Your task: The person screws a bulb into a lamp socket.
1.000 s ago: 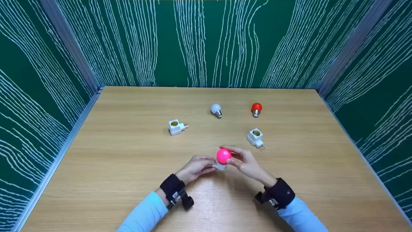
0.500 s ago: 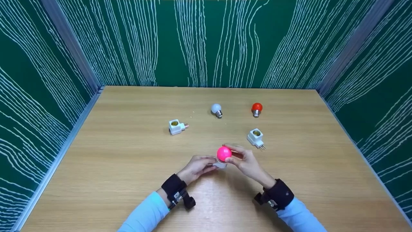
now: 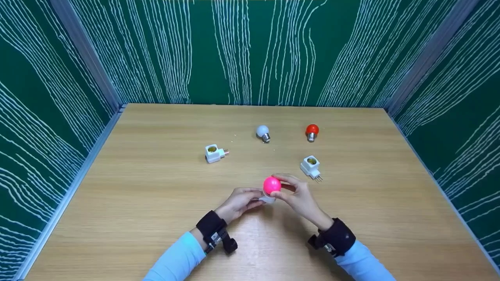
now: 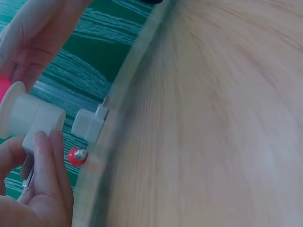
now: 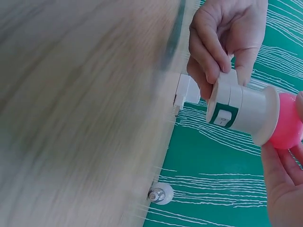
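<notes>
Above the near middle of the table, my left hand [image 3: 240,203] pinches a white plug-in lamp socket [image 5: 251,111] by its plug end. A small rocker switch [image 5: 222,118] shows on the socket's side in the right wrist view. The pink round light bulb [image 3: 272,185] sits at the socket's open end, its dome against a white flared collar. My right hand [image 3: 299,197] holds that bulb between thumb and fingers. The bulb's base is hidden. In the left wrist view, metal plug prongs [image 4: 27,177] stick out beside the left fingers.
A white bulb [image 3: 262,131] and a red bulb [image 3: 312,130] lie toward the back of the wooden table [image 3: 156,187]. Two more white sockets stand in front of them, a left socket [image 3: 213,154] and a right socket [image 3: 310,167]. Green patterned walls [image 3: 203,50] enclose the table.
The pink bulb has risen slightly in the head view. My right fingers have shifted a little around it, while the left hand keeps its hold on the socket.
</notes>
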The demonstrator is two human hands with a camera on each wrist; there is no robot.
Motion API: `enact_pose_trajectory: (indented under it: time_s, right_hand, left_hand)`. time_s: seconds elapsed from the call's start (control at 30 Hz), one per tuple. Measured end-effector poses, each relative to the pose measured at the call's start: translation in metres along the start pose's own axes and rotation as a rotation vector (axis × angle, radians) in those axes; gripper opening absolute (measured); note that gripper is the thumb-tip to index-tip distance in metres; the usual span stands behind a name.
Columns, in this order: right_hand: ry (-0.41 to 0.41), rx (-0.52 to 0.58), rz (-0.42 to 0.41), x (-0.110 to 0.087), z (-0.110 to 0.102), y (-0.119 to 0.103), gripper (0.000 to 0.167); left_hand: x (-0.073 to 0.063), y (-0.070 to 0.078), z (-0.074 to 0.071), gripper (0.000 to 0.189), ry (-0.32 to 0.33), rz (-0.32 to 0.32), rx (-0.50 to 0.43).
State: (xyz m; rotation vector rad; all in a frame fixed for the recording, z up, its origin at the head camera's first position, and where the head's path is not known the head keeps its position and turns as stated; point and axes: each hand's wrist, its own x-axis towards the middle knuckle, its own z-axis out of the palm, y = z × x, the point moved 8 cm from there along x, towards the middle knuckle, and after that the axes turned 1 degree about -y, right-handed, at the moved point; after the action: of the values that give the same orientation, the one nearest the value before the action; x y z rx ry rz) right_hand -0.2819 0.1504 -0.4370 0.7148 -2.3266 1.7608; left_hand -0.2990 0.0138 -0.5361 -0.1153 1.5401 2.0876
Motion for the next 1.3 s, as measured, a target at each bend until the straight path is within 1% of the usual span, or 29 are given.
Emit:
enact_pose_trajectory:
  time_s: [0.13, 0.27, 0.33, 0.4, 0.47, 0.57, 0.67, 0.7, 0.87, 1.0, 1.13, 1.3]
  right_hand:
    - [-0.117, -0.031, -0.013, -0.001, 0.004, -0.002, 0.047]
    - [-0.261, -0.045, 0.021, -0.002, 0.01, -0.002, 0.049]
    - [-0.308, -0.032, 0.049, -0.003, 0.012, -0.001, 0.05]
    - [-0.327, -0.011, 0.072, -0.003, 0.013, 0.0, 0.05]
    - [-0.323, -0.007, 0.077, -0.003, 0.013, -0.003, 0.049]
    - [-0.303, -0.014, 0.049, -0.003, 0.012, -0.004, 0.047]
    - [-0.287, -0.011, 0.038, -0.002, 0.012, -0.003, 0.046]
    - [-0.283, -0.011, 0.031, -0.002, 0.012, 0.0, 0.046]
    - [-0.258, -0.006, 0.054, -0.001, 0.011, 0.003, 0.045]
    - [-0.239, -0.005, 0.067, -0.001, 0.011, 0.003, 0.046]
    - [-0.212, -0.014, 0.063, -0.001, 0.011, 0.002, 0.046]
    - [-0.162, -0.022, 0.054, 0.001, 0.01, 0.002, 0.045]
  left_hand:
    - [-0.002, 0.001, 0.0, 0.033, -0.03, -0.016, 0.018]
    - [-0.004, 0.003, 0.0, 0.033, -0.071, -0.026, 0.055]
    - [-0.003, 0.002, -0.001, 0.033, -0.082, -0.035, 0.063]
    - [-0.003, 0.001, -0.001, 0.033, -0.086, -0.041, 0.063]
    - [-0.003, 0.001, -0.001, 0.033, -0.085, -0.043, 0.062]
    - [-0.004, 0.001, -0.002, 0.033, -0.08, -0.043, 0.056]
    - [-0.004, 0.002, -0.002, 0.033, -0.071, -0.039, 0.044]
    - [-0.004, 0.002, -0.002, 0.033, -0.069, -0.037, 0.038]
    - [-0.004, 0.003, -0.002, 0.032, -0.056, -0.023, 0.021]
    - [-0.003, 0.002, -0.003, 0.032, -0.04, -0.029, 0.015]
    - [-0.003, 0.002, -0.004, 0.032, -0.027, -0.03, 0.01]
    - [-0.003, 0.003, -0.004, 0.032, -0.02, -0.012, -0.003]
